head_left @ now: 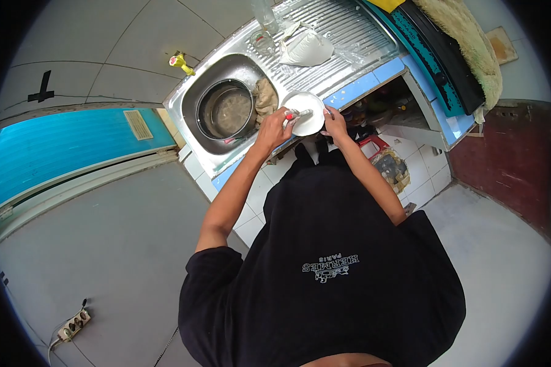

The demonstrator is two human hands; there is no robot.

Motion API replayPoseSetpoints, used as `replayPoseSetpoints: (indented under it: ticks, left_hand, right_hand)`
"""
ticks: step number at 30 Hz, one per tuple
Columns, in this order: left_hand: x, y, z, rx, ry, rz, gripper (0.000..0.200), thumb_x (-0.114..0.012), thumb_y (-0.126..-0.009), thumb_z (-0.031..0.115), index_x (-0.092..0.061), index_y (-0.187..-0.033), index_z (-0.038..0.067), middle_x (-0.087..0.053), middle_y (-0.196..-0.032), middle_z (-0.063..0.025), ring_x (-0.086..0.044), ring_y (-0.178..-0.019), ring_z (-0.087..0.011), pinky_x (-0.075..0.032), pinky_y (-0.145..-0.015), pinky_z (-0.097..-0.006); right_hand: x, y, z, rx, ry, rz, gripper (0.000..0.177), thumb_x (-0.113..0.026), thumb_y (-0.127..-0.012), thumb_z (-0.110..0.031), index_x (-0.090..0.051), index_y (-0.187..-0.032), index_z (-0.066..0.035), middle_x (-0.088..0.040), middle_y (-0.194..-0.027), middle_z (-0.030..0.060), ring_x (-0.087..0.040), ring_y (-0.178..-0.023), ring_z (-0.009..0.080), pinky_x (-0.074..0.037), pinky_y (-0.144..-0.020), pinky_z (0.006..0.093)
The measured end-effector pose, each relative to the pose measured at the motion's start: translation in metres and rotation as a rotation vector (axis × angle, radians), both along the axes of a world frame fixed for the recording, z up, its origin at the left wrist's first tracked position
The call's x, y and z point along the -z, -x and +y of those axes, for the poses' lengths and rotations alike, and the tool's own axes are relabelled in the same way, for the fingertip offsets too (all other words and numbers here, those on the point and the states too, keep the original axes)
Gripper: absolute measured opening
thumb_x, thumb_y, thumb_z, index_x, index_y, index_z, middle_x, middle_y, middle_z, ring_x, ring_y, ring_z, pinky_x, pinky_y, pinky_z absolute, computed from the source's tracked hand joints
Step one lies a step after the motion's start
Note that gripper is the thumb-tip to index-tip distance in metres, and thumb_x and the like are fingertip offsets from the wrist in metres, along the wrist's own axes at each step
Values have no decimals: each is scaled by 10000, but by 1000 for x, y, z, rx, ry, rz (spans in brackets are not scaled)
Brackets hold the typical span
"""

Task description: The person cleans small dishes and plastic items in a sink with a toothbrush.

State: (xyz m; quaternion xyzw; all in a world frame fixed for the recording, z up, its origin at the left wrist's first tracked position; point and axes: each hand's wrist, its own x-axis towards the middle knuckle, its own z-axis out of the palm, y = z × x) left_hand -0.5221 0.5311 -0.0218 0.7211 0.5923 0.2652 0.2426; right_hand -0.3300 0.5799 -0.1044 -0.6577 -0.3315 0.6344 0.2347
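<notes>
My left hand [275, 126] is closed on a small pale utensil [303, 114] that looks like a spoon, with a bit of red near the fingers. It lies over the inside of a white bowl [312, 125]. My right hand [335, 125] grips the bowl's rim from the right. The bowl is at the front edge of the sink counter, just right of the basin. Left of my left hand, a crumpled beige cloth [265, 98] lies against a round dark pot [228, 109] inside the metal basin [193, 92].
A yellow-handled tap [180, 63] stands behind the basin. The ribbed drainboard [361, 33] holds a white piece of crockery [309, 49], a clear glass [262, 44] and clear plastic [351, 55]. Below the counter is an open shelf [404, 101]. A power strip [74, 324] lies at lower left.
</notes>
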Motion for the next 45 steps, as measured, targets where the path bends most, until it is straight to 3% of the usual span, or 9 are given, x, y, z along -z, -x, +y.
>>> replayPoseSetpoints:
  ticks: [6,8,13,15,20,28,38,42,45]
  left_hand:
    - [19,3,3,-398,81,-298,246,-621,-852,260,-652,-918,25,-648,-838,-162,-634,-756,-276,-474,-686,-347]
    - [18,4,4,-431,96,-304,280,-627,-852,284,-652,-951,23,-658,-817,-147,-632,-744,-231,-474,-676,-322]
    - [1,4,7,-449,190,-285,348,-634,-847,342,-660,-967,16,-662,-762,-121,-591,-658,-163,-450,-609,-293]
    - [-2,2,7,-400,168,-285,362,-633,-844,362,-668,-942,15,-645,-716,-110,-545,-606,-141,-424,-568,-296]
    - [-7,-1,4,-215,-8,-152,188,-630,-836,184,-664,-920,19,-633,-757,-131,-581,-624,-201,-428,-566,-299]
    - [-88,-28,6,178,-148,-160,120,-607,-779,49,-655,-887,27,-626,-808,-131,-625,-722,-297,-483,-650,-340]
    - [-124,-94,-1,690,-210,-182,195,-591,-681,19,-637,-870,35,-602,-791,-110,-606,-695,-310,-484,-590,-373]
    - [-136,-131,-12,793,-233,-181,122,-607,-733,11,-637,-851,20,-623,-795,-125,-624,-708,-303,-489,-608,-340]
    - [-140,-162,-21,830,-344,-212,148,-617,-691,28,-610,-838,41,-583,-760,-95,-589,-655,-296,-469,-547,-368]
  right_hand:
    - [10,-7,-16,-78,-6,23,438,-537,-912,-321,-466,-1309,-150,-548,-1052,109,-540,-891,190,-521,-655,354]
    - [10,-9,-23,-117,69,82,573,-561,-904,-323,-305,-1403,-202,-469,-1186,153,-475,-1027,234,-498,-695,374]
    - [4,-10,-32,-21,182,408,715,-592,-891,-225,-138,-1443,-224,-496,-1197,149,-490,-1071,238,-474,-821,392]
    - [4,-13,-35,19,146,501,702,-596,-887,-183,-162,-1439,-188,-526,-1147,129,-507,-1048,218,-473,-830,380]
    - [-3,-24,-51,80,66,493,686,-605,-879,-164,-200,-1433,-175,-530,-1132,118,-515,-1052,207,-471,-850,371]
    - [-36,-36,-102,342,-123,454,656,-638,-851,-196,-291,-1407,-170,-518,-1093,107,-517,-1019,191,-481,-836,356]
    - [-89,-58,-188,754,-280,411,628,-616,-873,-209,-290,-1407,-147,-499,-1086,95,-524,-1014,184,-487,-831,367]
    - [-115,-76,-214,849,-314,376,621,-577,-898,-189,-241,-1414,-109,-472,-1197,101,-515,-1077,200,-457,-893,409]
    - [-120,-86,-237,978,-372,411,640,-581,-896,-201,-223,-1417,-99,-449,-1210,108,-507,-1086,211,-453,-897,410]
